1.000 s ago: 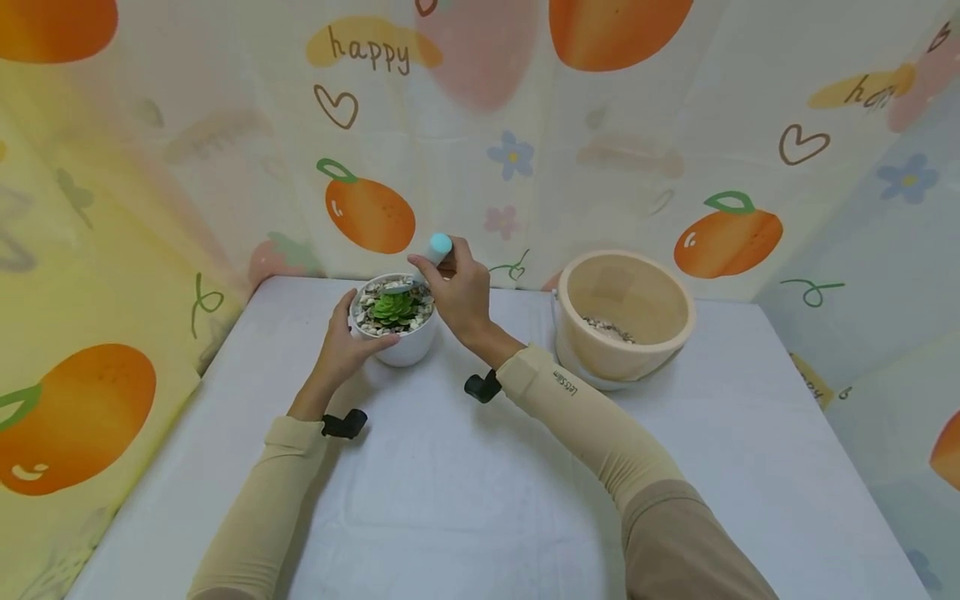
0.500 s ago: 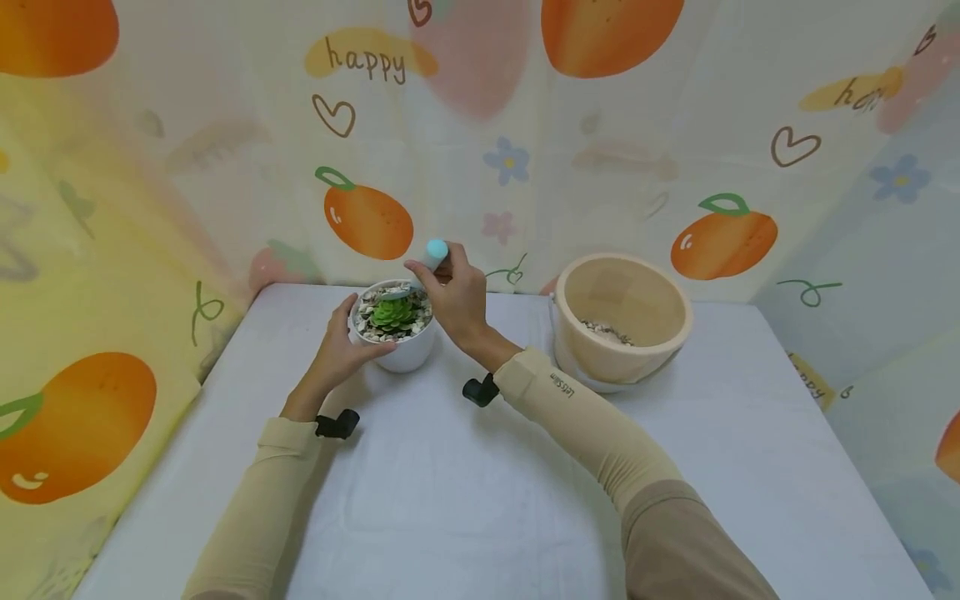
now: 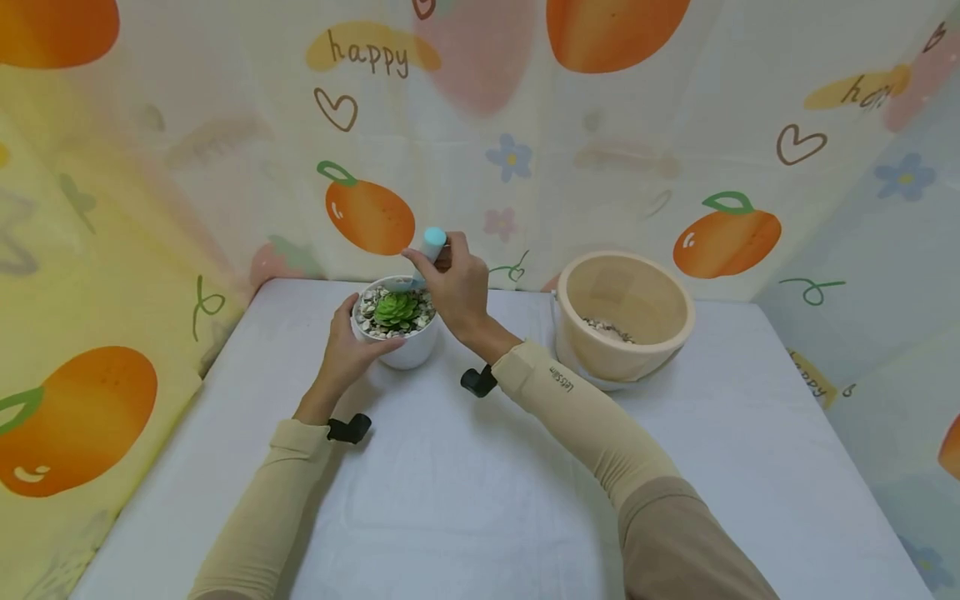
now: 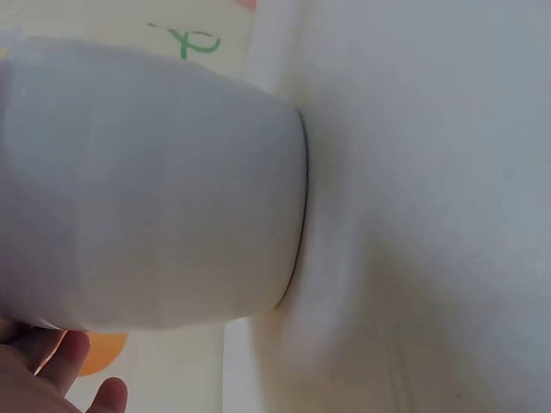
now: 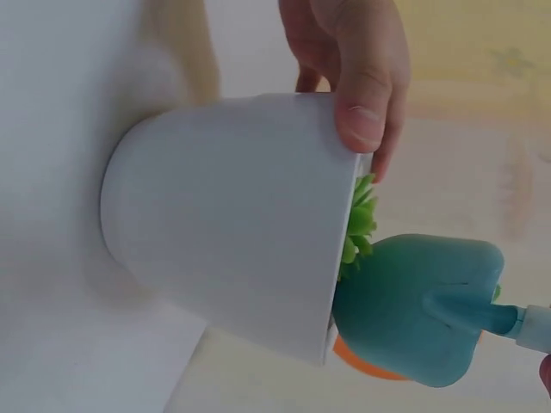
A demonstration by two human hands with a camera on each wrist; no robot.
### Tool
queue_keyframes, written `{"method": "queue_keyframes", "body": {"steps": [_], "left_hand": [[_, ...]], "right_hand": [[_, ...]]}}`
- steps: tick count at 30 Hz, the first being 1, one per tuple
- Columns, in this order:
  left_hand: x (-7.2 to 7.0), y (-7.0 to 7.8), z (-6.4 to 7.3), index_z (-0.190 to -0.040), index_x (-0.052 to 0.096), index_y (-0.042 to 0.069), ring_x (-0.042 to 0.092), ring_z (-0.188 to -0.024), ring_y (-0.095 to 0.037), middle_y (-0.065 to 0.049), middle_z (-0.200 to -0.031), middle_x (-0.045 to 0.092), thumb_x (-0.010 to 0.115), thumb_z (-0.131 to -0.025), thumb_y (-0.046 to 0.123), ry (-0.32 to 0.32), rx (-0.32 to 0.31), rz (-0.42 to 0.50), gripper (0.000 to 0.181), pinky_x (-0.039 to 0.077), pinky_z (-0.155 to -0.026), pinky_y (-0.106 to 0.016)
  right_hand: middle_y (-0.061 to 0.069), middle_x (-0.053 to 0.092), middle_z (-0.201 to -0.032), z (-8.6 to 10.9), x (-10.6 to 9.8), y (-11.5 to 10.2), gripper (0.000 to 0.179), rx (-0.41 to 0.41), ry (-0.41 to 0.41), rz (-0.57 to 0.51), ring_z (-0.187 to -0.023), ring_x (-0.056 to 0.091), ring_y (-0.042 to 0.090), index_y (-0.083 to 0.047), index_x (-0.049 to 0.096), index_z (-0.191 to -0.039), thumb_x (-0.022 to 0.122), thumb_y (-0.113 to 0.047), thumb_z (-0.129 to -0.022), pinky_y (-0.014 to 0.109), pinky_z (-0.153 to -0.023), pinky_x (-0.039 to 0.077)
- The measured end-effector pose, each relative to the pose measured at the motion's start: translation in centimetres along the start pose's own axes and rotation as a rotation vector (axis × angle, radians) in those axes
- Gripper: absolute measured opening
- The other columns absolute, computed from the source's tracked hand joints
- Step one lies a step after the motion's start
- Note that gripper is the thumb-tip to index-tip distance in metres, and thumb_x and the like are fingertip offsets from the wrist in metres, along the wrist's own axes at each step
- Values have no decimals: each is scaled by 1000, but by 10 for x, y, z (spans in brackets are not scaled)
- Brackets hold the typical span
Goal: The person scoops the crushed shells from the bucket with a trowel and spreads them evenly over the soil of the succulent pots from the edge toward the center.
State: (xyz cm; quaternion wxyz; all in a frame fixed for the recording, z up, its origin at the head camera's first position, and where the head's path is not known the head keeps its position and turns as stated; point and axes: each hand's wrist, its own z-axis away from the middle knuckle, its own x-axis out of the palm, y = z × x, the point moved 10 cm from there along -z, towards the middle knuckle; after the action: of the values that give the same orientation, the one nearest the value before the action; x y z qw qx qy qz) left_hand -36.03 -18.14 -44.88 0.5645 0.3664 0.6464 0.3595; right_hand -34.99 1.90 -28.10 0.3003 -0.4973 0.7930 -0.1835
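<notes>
In the head view, a small white flowerpot [image 3: 407, 357] stands on the white-covered table and holds a green succulent [image 3: 396, 308] ringed by pale pebbles [image 3: 369, 323]. My left hand [image 3: 347, 354] grips this pot by its rim, thumb in front and fingers round the left side. A small trowel [image 3: 432, 242] with a light blue handle is held in my right hand [image 3: 463, 290] above the pot's back right. The right wrist view shows its teal blade [image 5: 413, 310] with the tip at the rim, beside the succulent's leaves. The pot's plain wall [image 4: 172, 189] fills much of the left wrist view.
To the right stands a large beige bucket-like pot [image 3: 630, 358] with some pebbles [image 3: 607, 330] at its bottom. A patterned cloth [image 3: 600, 200] with oranges hangs right behind the table's back edge.
The trowel's blade has shifted towards the back rim of the small pot, and its handle stands more upright. My left hand keeps its grip on the pot.
</notes>
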Motion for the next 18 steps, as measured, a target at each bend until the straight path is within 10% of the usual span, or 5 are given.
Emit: {"method": "queue_keyframes", "body": {"steps": [18], "left_hand": [[2, -5, 0, -156, 9, 9, 20, -146, -36, -20, -159, 17, 83, -74, 40, -1, -22, -16, 115, 19, -117, -62]], "right_hand": [[18, 73, -82, -11, -23, -3, 34, 44, 79, -177, -73, 72, 24, 4, 58, -102, 77, -17, -84, 28, -69, 58]]}}
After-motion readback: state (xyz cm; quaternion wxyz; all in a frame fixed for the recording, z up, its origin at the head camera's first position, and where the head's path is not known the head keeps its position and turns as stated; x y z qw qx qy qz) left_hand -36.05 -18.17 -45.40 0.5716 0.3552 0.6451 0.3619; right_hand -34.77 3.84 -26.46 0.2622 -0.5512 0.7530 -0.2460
